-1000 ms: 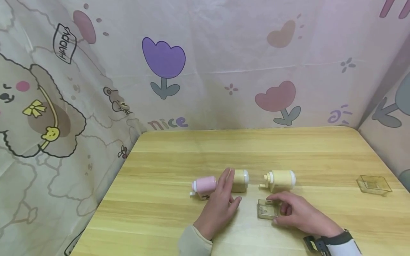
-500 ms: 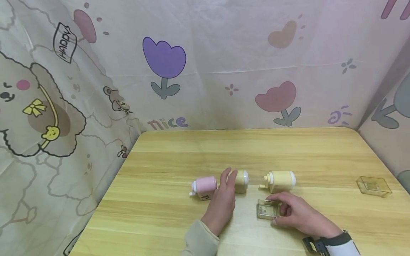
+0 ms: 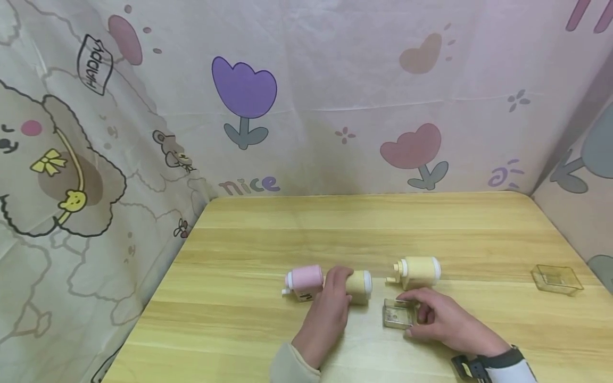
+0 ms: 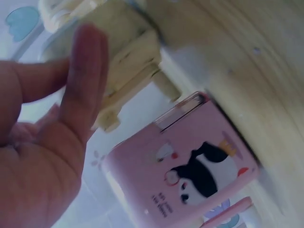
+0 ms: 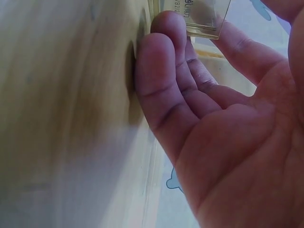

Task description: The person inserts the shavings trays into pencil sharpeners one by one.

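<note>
My left hand (image 3: 324,314) holds a yellow crank pencil sharpener (image 3: 359,286), its fingers over the left part. In the left wrist view, thumb and fingers lie against that sharpener's body (image 4: 130,54). Just left of the hand stands a pink sharpener (image 3: 305,282) printed with a panda. Between finger and thumb, my right hand (image 3: 445,319) pinches a clear yellowish shavings drawer (image 3: 398,315), low at the table. Only a corner of the drawer (image 5: 206,16) shows in the right wrist view. A second yellow sharpener (image 3: 420,270) stands behind the right hand.
Another clear yellowish drawer (image 3: 556,279) sits near the right edge of the wooden table (image 3: 268,234). A printed cloth (image 3: 325,64) hangs behind the table and along both sides.
My left hand has closed on the yellow sharpener and drawn it a little toward me. The right hand and its drawer have hardly moved.
</note>
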`<state>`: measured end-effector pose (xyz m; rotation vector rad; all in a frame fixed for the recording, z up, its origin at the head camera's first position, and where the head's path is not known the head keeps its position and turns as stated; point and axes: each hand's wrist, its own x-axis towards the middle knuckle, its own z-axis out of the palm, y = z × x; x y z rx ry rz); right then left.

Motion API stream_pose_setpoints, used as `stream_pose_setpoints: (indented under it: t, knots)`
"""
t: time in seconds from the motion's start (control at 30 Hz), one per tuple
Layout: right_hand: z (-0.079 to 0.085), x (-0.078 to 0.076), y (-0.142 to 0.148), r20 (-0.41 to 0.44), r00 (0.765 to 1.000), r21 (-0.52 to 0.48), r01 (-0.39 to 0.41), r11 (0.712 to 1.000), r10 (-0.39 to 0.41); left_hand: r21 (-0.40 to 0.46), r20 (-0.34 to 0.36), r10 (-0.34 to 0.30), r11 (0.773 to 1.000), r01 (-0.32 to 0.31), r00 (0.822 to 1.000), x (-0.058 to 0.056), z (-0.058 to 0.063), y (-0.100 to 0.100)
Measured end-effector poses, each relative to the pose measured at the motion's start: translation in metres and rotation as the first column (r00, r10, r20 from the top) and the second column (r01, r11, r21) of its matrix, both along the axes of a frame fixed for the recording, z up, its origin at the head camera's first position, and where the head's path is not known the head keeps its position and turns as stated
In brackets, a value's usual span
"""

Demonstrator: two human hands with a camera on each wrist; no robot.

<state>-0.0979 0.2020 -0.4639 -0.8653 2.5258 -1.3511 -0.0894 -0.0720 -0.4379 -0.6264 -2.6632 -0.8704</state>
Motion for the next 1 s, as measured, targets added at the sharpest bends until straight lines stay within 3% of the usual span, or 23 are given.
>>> stream_pose_setpoints:
  t: [0.13,0.4,1.0]
  knots:
    - [0.001,0.000,-0.001,0.007,1.000,0.007,0.004,1.000,-0.004,-0.013,0.012,-0.021,1.000,0.021,1.000,0.008,0.003,-0.004]
    - [-0.002,0.002,0.000,0.017,1.000,-0.013,-0.002,1.000,0.002,-0.012,0.100,-0.058,0.998,0.059,0.993,0.016,0.008,-0.009]
    - [0.001,0.002,-0.002,-0.041,0.999,-0.020,-0.006,1.000,0.005,0.021,0.084,-0.075,0.997,0.073,0.994,0.017,0.005,-0.013]
